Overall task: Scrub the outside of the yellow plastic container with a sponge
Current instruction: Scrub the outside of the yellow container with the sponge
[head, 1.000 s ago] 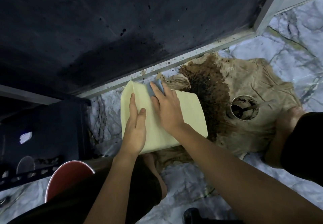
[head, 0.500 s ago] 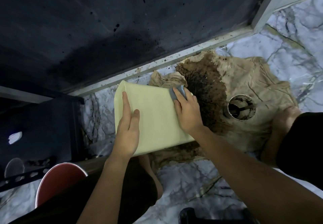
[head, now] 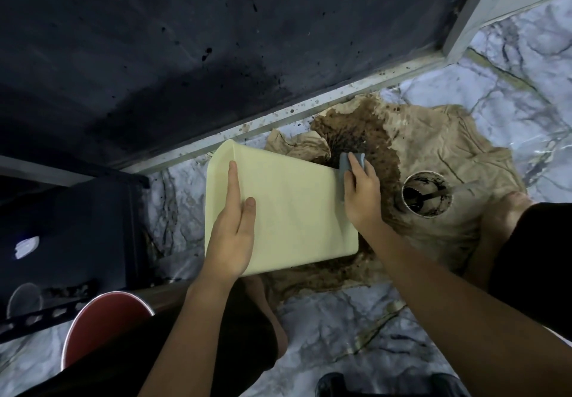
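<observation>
Fingers (head: 233, 186) of left hand (head: 230, 232) laid out straight and flat on upturned broad side of yellow plastic container (head: 288, 210), thumb alongside, pressing down rather than gripping. Right hand (head: 362, 195) curled over grey sponge (head: 348, 164), fingers wrapped across its top, pinching it against right-hand edge of container.

Container lying on its side, tilted, over stained brown cloth (head: 433, 149) on marbled floor (head: 325, 325), close to pale door-frame sill (head: 278, 118). Round tin (head: 426, 193) with dark residue and a spoon just beside right hand, apart from container. Red-rimmed bucket (head: 102, 319) near left forearm.

Probably light and hollow, thin walls likely to flex a little under pressure; smooth plastic, likely slippery once wet or soapy. Best steadied with flat palm on broad face, as now, or by hooking fingers over rim at far left end. Broad face directly under left fingers; right edge under sponge, so next strokes likely along that side wall. Risk: container skidding on cloth if left-hand pressure eases.
</observation>
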